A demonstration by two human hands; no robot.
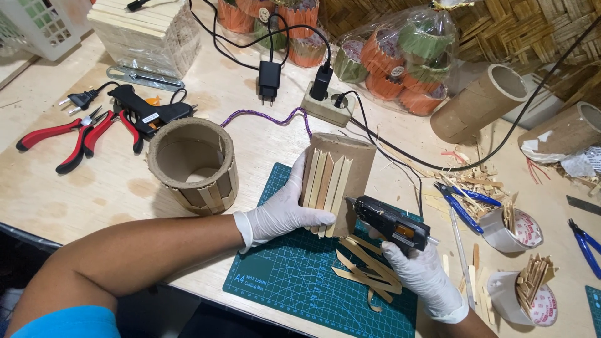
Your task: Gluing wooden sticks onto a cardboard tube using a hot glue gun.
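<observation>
cardboard tube [350, 164] — upright on green mat, pale wood strips glued on | black glue gun [391, 222] — nozzle at strips

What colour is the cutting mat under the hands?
Dark green cutting mat with a pale grid, head view.

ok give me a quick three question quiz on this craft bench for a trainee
1. True or false: the left hand steadies the cardboard tube with wooden sticks on it.
2. What does the right hand hold? A) red pliers B) black glue gun C) blue cutters
3. What lies under the tube being worked on?

Key:
1. True
2. B, the black glue gun, nozzle at the sticks
3. The green cutting mat
</observation>
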